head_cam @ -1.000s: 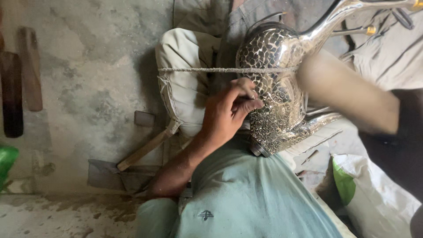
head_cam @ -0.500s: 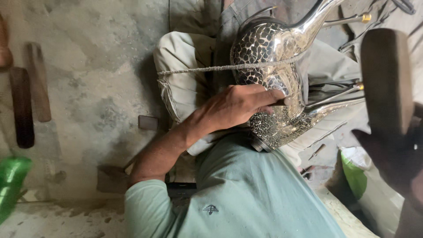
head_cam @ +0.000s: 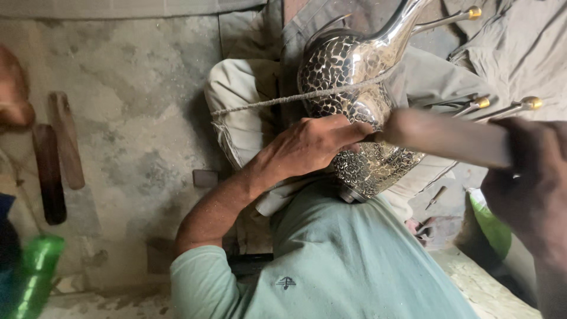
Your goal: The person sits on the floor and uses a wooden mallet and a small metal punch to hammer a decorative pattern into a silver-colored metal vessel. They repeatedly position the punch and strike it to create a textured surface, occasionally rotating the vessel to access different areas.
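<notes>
- The concrete floor (head_cam: pixel 136 106) is grey, rough and stained; grey cloth (head_cam: pixel 520 53) covers it at the upper right.
- One person in a green shirt (head_cam: pixel 336 260) sits with a knee in beige trousers (head_cam: pixel 242 112) raised.
- One engraved silver ewer (head_cam: pixel 354 88) lies against that leg, patterned all over, spout pointing up, with one cord (head_cam: pixel 277 100) stretched across its body.
- One wooden mallet (head_cam: pixel 443 136) is clenched in the right hand (head_cam: pixel 531 189), blurred, its head just beside the ewer.
- The left hand (head_cam: pixel 313 145) is pressed on the ewer's belly, fingers curled; what they pinch is hidden.
- Three brass-tipped rods (head_cam: pixel 508 109) lie on the cloth.
- Two wooden sticks (head_cam: pixel 56 159) lie at the left.
- One green plastic bottle (head_cam: pixel 35 272) sits at the lower left.
</notes>
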